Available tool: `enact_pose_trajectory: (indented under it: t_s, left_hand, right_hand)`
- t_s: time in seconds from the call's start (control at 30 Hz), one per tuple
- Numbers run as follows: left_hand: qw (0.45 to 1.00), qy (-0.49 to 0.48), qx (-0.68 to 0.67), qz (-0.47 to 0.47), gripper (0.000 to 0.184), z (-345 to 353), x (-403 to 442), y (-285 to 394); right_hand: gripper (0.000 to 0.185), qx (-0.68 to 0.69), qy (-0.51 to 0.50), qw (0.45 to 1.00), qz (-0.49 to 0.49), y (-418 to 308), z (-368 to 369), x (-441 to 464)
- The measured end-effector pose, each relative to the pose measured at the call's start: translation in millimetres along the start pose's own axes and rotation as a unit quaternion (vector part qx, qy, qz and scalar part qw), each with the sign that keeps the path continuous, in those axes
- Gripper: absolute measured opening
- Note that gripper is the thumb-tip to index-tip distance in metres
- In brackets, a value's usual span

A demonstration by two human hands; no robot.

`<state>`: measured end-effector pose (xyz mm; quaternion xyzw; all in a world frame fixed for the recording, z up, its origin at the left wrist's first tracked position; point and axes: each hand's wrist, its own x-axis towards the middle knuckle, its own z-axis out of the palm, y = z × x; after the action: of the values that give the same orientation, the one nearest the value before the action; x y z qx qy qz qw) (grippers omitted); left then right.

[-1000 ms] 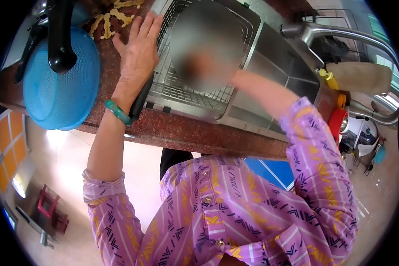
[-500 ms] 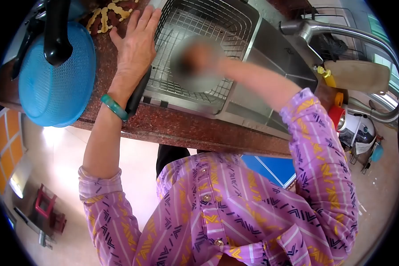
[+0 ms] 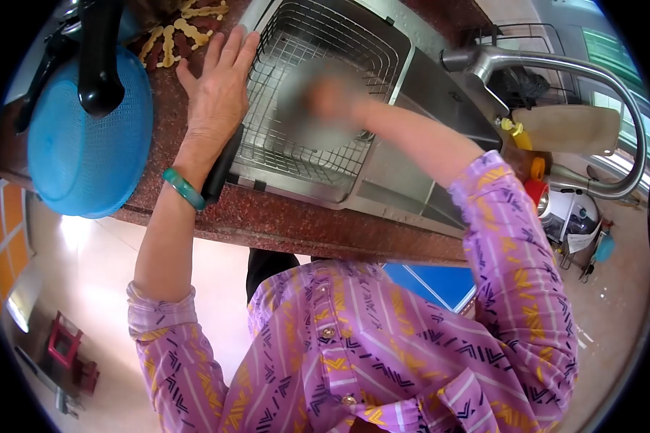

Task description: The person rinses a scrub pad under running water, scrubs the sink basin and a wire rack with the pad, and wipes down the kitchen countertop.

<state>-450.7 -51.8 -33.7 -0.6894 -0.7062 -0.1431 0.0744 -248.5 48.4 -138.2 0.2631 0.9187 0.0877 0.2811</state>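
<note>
And your right hand has edged slightly toward the faucet since the last look, blurred over the wire basket in the sink, so I can't tell its grip. Your left hand lies spread, gripping nothing, beside the basket on the worktop, a black bar by its wrist, with the blue strainer further left under a black handle.
</note>
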Motion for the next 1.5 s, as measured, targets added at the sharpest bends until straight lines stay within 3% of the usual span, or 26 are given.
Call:
enact_pose_trajectory:
  t_s: [0.03,0.1,0.2,0.3,0.37,0.5,0.57,0.6,0.67,0.73,0.8,0.9,1.0,1.07,1.13,1.2,1.27,1.37,1.47,1.5]
  left_hand:
    - [1.0,-0.005,0.0,0.0,0.063,-1,0,1]
    - [1.0,-0.003,0.002,0.0,0.065,-3,3,1]
    - [1.0,-0.017,0.004,-0.007,0.066,-2,2,2]
    - [1.0,-0.001,0.003,-0.003,0.065,2,2,-1]
    - [1.0,-0.001,0.0,-0.006,0.065,3,3,-1]
    - [1.0,0.0,0.016,-0.003,0.064,0,3,2]
    - [1.0,-0.003,0.002,0.0,0.063,-1,1,3]
    - [1.0,0.005,-0.005,-0.002,0.063,-2,3,1]
    - [1.0,0.004,-0.003,-0.006,0.063,0,4,1]
    - [1.0,-0.001,-0.001,-0.006,0.063,1,3,1]
    - [1.0,0.003,-0.009,-0.009,0.063,1,3,1]
    - [1.0,0.014,-0.009,-0.006,0.062,1,3,1]
    - [1.0,0.001,-0.004,-0.006,0.063,-2,4,0]
    - [1.0,0.0,-0.008,-0.006,0.063,-4,5,1]
    - [1.0,-0.012,-0.01,-0.016,0.064,-3,5,3]
    - [0.999,-0.038,-0.031,-0.024,0.069,-4,6,2]
    - [0.995,-0.068,-0.056,-0.034,0.075,-4,3,1]
    - [0.995,-0.067,-0.057,-0.037,0.076,-5,4,3]
    - [0.999,-0.038,-0.012,-0.019,0.067,-4,6,3]
    - [0.999,-0.038,-0.017,-0.017,0.067,-4,6,2]
  right_hand:
    - [0.016,0.147,0.035,0.984,-0.094,5,-24,-29]
    - [0.015,0.238,0.127,0.954,-0.134,15,-76,-42]
    - [0.012,0.09,0.321,0.943,-0.016,42,-122,-12]
    - [0.012,0.022,0.281,0.958,-0.043,92,-104,0]
    - [0.013,-0.007,0.21,0.969,-0.13,106,-53,4]
    - [0.014,0.021,0.143,0.989,0.043,96,11,-12]
    - [0.013,0.08,0.021,0.996,-0.045,88,-53,-33]
    - [0.013,0.079,0.024,0.996,-0.045,84,-75,-31]
    - [0.013,0.116,0.214,0.967,-0.071,75,-105,-24]
    - [0.013,0.029,0.212,0.976,-0.036,84,-106,-11]
    - [0.014,-0.007,0.164,0.983,-0.076,101,-89,-24]
    - [0.016,0.082,0.041,0.996,-0.004,112,-51,-36]
    - [0.023,0.066,0.071,0.992,0.079,104,-92,-70]
    - [0.025,0.152,0.206,0.955,0.152,100,-112,-70]
    - [0.022,0.165,0.193,0.954,0.16,98,-99,-55]
    - [0.02,0.058,0.247,0.96,0.122,97,-70,-37]
    - [0.02,0.104,0.212,0.962,0.138,104,-54,-41]
    - [0.024,0.138,0.076,0.973,0.168,113,-75,-67]
    - [0.026,0.153,0.141,0.966,0.152,96,-80,-62]
    - [0.027,0.172,0.098,0.969,0.145,89,-79,-43]
